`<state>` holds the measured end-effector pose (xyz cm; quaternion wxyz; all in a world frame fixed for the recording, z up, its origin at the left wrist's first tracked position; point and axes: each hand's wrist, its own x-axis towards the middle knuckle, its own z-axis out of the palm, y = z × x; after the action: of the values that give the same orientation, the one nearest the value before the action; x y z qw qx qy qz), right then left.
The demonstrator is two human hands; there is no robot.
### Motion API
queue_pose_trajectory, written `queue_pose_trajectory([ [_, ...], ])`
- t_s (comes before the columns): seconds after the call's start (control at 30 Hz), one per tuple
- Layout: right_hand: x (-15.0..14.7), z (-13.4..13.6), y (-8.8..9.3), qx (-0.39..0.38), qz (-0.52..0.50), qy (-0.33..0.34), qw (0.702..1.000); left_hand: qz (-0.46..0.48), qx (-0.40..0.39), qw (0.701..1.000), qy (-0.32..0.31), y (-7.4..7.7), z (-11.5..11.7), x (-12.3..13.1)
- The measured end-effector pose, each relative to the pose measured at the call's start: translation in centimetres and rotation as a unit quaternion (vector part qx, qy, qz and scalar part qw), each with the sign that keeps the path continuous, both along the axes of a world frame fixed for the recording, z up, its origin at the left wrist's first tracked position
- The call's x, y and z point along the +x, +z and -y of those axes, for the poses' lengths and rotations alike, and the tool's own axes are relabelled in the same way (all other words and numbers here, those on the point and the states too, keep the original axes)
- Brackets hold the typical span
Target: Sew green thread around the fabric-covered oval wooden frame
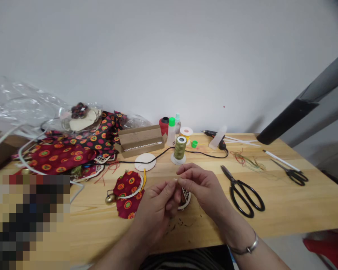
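Note:
My left hand point(159, 202) and my right hand point(201, 187) meet at the fingertips, both pinched together. Something small and pale shows between their tips, too small to name. Beneath the fingers, a white lattice-edged round piece point(186, 199) is partly hidden by my hands. Left of my left hand lie dark red patterned fabric pieces point(128, 183) with a white curved rim, a yellow tassel point(144, 179) and a small brass bell point(110, 197). A spool of olive thread point(180, 149) stands just beyond my fingers.
Large black-handled scissors point(243, 193) lie right of my hands, with smaller scissors point(293, 174) farther right. Behind stand an open cardboard box point(141, 140), a green-capped bottle point(171, 132) and a glue gun point(214, 135) with its black cord. Patterned fabric point(62, 155) is piled left.

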<state>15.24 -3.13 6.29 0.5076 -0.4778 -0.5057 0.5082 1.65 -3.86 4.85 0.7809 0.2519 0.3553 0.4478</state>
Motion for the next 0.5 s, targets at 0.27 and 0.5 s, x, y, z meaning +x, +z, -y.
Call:
queue_pose_trajectory([
  [0.27, 0.12, -0.17, -0.33, 0.016, 0.001, -0.013, 1.000, 0.019, 0.003, 1.000, -0.008, 0.06, 0.07, -0.20],
  [0.5, 0.22, -0.19, -0.22, 0.033, 0.015, -0.018, 0.999, 0.016, 0.002, 1.000, -0.008, -0.02, 0.06, -0.04],
])
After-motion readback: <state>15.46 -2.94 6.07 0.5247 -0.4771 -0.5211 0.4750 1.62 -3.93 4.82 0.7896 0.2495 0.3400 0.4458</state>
